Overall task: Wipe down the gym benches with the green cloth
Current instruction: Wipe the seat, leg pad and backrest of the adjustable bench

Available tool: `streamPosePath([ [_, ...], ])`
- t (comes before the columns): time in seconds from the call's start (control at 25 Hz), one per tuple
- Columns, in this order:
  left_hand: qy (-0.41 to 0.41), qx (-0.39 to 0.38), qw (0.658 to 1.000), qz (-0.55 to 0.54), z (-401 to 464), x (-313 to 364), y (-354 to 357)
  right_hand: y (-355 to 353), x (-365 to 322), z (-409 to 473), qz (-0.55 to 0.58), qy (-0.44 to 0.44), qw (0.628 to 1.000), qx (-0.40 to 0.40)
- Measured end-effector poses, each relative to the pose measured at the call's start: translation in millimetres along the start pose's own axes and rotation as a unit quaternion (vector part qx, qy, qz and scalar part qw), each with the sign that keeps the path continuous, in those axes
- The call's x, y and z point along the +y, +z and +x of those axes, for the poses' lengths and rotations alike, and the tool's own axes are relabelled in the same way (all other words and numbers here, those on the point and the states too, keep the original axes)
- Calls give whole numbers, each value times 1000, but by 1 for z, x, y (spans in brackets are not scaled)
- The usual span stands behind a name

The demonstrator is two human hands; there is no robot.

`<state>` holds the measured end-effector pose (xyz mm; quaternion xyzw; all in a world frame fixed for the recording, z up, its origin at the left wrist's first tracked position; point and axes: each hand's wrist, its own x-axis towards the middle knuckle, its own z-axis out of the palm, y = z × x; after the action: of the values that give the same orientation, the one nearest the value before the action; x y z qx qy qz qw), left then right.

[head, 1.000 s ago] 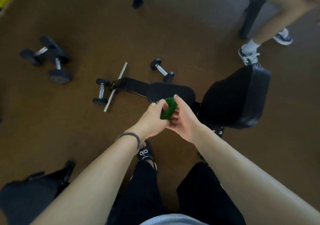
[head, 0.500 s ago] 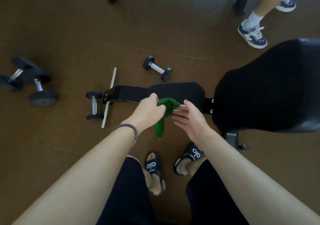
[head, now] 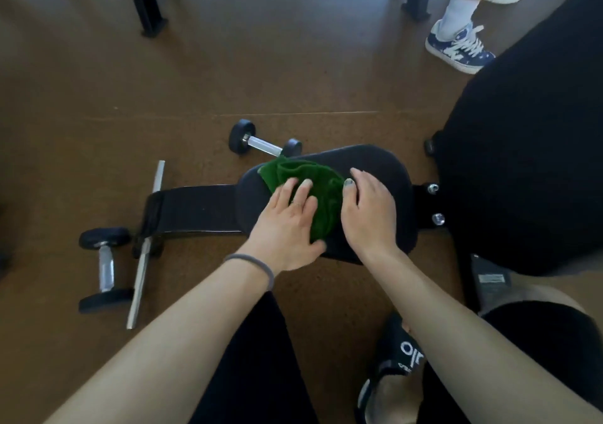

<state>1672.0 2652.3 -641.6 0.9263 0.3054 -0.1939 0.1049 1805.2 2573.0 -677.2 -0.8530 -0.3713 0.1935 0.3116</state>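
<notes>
The green cloth (head: pixel 321 191) lies crumpled on the black seat pad (head: pixel 388 169) of a low gym bench. My left hand (head: pixel 287 221) rests flat on the cloth's near left part, fingers spread. My right hand (head: pixel 367 211) lies flat on the pad at the cloth's right edge, its thumb touching the fabric. The bench's large black back pad (head: pixel 528 149) rises at the right. A narrower black bench part (head: pixel 195 209) runs left from the seat.
Two small dumbbells (head: pixel 264 142) (head: pixel 106 268) and a chrome bar (head: pixel 145 247) lie on the brown floor by the bench. Another person's blue sneakers (head: pixel 460 48) stand at the top right. Black equipment legs (head: pixel 145 2) stand at the top.
The cloth has gone from hanging between my hands in the air down onto the seat pad. Both hands now press flat there. The view has moved closer to the bench.
</notes>
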Motion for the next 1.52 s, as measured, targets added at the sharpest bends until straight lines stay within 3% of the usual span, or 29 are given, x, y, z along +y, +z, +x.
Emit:
streamPosePath([
  [0.08, -4, 34, 999, 7, 14, -5, 25, 22, 20, -1, -44, -23, 997, 51],
  [0.16, 12, 123, 992, 30, 21, -11, 31, 34, 27, -6, -46, -43, 993, 98],
  [0.24, 23, 168, 985, 19, 25, -15, 33, 36, 26, -9, -57, -54, 991, 110],
  [0.4, 29, 132, 990, 41, 23, -10, 41, 20, 44, -8, -135, -22, 981, 140],
  [0.56, 50, 144, 987, 44, 60, -17, 28, 24, 58, -3, -190, 7, 971, 144],
  [0.72, 43, 145, 988, 35, 77, -10, 20, 23, 57, -4, -166, 3, 972, 163],
  [0.92, 148, 141, 977, 63, 31, -33, 37, 27, 57, -6, -148, -5, 966, 211],
  [1.16, 84, 148, 985, 27, 118, 5, 13, 29, 61, -4, -150, -3, 958, 244],
  [1.36, 200, 147, 967, 58, 49, -16, 37, 28, 63, -5, -124, -5, 960, 250],
  [1.52, 163, 144, 975, 43, 108, 7, 17, 27, 62, -2, -137, -1, 965, 225],
])
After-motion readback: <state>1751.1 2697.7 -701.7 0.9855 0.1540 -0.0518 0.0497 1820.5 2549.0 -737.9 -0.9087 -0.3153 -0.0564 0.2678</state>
